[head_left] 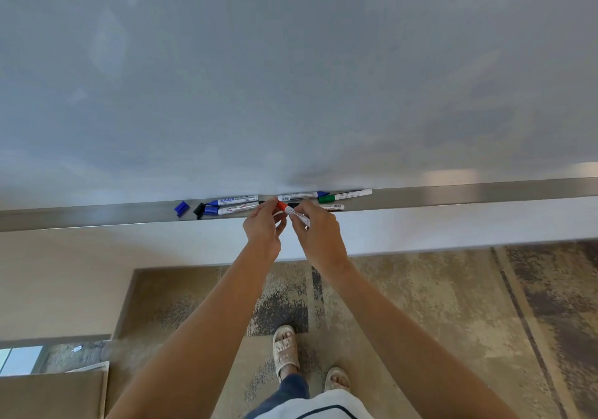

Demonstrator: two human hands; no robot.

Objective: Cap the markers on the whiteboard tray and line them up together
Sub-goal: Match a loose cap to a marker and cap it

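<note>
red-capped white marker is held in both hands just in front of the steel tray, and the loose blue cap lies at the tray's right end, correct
Not quite: in the head view the loose blue cap lies left of the other markers on the steel tray, not at its right end. The red-capped white marker is indeed held in both hands.

Single head-worn wide-angle view, looking forward and steeply down along both outstretched forearms. The whiteboard [291, 62] fills the upper half, close in front, bowed by the lens; its metal tray [453, 193] runs edge to edge across the middle, at arm's reach. Lower half takes in the patterned floor [437, 305] and the person's sandalled feet [286, 350] straight below; no second view to compare.
</note>
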